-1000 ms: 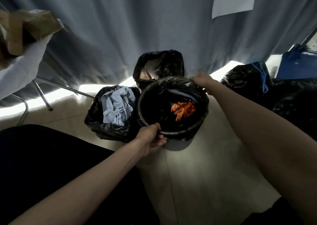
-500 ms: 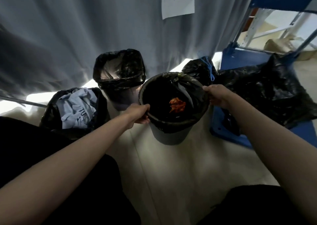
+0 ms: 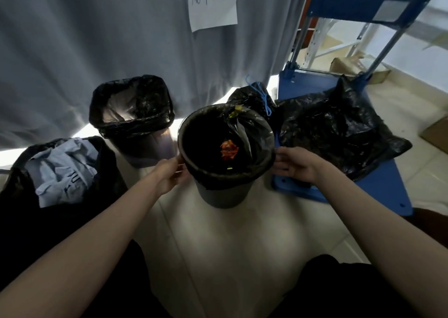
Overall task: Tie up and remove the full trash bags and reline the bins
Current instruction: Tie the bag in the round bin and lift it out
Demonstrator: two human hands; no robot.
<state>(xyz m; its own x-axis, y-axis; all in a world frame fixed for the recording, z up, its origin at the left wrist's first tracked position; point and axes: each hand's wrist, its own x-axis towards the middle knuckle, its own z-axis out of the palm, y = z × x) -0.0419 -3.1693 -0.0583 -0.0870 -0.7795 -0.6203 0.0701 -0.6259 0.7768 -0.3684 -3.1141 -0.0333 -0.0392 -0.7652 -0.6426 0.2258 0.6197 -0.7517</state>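
Round bin (image 3: 224,194) stood on the floor (image 3: 232,245) beside a blue cart (image 3: 378,187), black liner (image 3: 252,128) folded over its rim, orange scrap (image 3: 229,149) inside, left hand (image 3: 169,174) touched the liner's edge, fingers loosely curled, right hand (image 3: 294,165) relaxed at the opposite rim, holding nothing.

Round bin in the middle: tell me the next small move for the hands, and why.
Probably pinch the black liner at the rim and peel it off the round bin. The left hand and right hand already flank the rim, the liner is folded over it untied, and only an orange scrap shows inside.
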